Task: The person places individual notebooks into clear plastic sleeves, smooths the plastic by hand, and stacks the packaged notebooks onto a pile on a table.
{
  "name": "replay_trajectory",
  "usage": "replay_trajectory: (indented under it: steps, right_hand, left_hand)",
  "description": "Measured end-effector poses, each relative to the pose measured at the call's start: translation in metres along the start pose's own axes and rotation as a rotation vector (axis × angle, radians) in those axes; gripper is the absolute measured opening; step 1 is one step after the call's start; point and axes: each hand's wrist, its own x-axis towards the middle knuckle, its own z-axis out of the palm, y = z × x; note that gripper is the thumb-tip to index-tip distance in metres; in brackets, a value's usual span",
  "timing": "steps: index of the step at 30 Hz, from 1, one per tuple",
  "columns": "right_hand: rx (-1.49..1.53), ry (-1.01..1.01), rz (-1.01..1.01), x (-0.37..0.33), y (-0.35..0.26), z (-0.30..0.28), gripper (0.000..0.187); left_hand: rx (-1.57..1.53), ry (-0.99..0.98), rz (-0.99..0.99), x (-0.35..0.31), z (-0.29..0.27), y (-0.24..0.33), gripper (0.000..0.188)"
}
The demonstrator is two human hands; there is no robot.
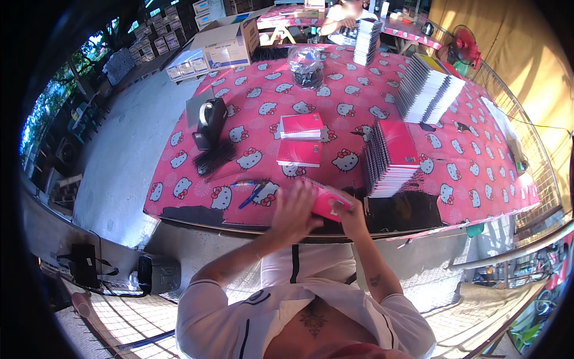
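Observation:
Near the table's front edge, a pink-red spiral notebook (326,202) is tilted between my hands. My right hand (349,214) grips its right end, thumb on the cover. My left hand (294,210) lies along its left end with fingers stretched out; the fingertips partly hide the wire edge. Beyond my hands, two low piles of red notebooks lie one behind the other, the nearer pile (299,154) and the farther pile (301,125). A tall stack of red spiral notebooks (391,158) stands right of my hands. Left of them lie blue-handled pliers or a similar tool (254,194).
The table (335,107) has a pink patterned cover with worn black patches. A black punch-like device (210,122) stands beside loose black wires (215,158). Farther back are a plastic-wrapped roll (306,69), more notebook stacks (427,90) and cartons (227,45). Another person (347,24) sits beyond.

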Motion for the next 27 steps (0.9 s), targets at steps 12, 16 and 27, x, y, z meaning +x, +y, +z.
replay_trajectory:
  steps: [12,16,27]
  right_hand:
    - [-0.252,-0.169,-0.176,0.013,0.03,-0.012,0.034]
    - [-0.329,-0.205,-0.115,0.014,0.033,-0.015,0.034]
    - [-0.329,-0.183,-0.186,0.009,0.035,-0.011,0.039]
  left_hand:
    - [0.003,0.128,0.02,0.01,-0.004,-0.013,0.061]
    - [-0.148,-0.194,0.074,0.031,-0.024,-0.033,0.053]
    - [0.057,0.075,-0.029,0.028,-0.002,0.009,0.085]
